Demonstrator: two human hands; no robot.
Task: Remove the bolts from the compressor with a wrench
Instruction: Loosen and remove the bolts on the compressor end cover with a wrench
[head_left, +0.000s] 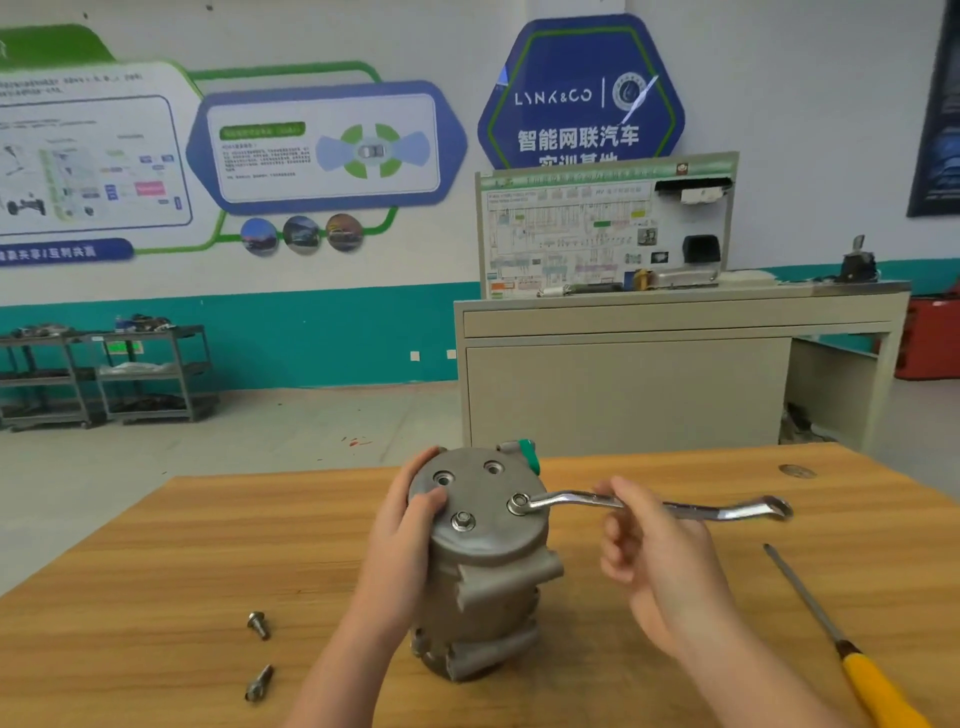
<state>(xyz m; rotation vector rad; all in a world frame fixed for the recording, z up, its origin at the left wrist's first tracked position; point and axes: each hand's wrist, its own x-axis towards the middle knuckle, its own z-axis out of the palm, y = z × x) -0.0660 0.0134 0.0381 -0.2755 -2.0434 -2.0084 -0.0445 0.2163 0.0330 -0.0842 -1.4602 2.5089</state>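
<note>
The compressor (483, 561) stands on end on the wooden table (156, 597), near the middle of its near half, flat end cap up. The left hand (410, 525) grips its left side, thumb laid on the cap. The right hand (660, 551) holds the wrench (649, 506) by the middle of its shank, fingers curled round it. The wrench's ring end sits over a bolt (518, 503) at the cap's right edge, and its shank runs out to the right above the table. A second bolt (462, 521) stands in the cap at the near edge (two far holes show open). Two loose bolts (258, 623) (258, 683) lie on the table to the near left. A screwdriver (852, 654) with a yellow handle lies at the near right.
</note>
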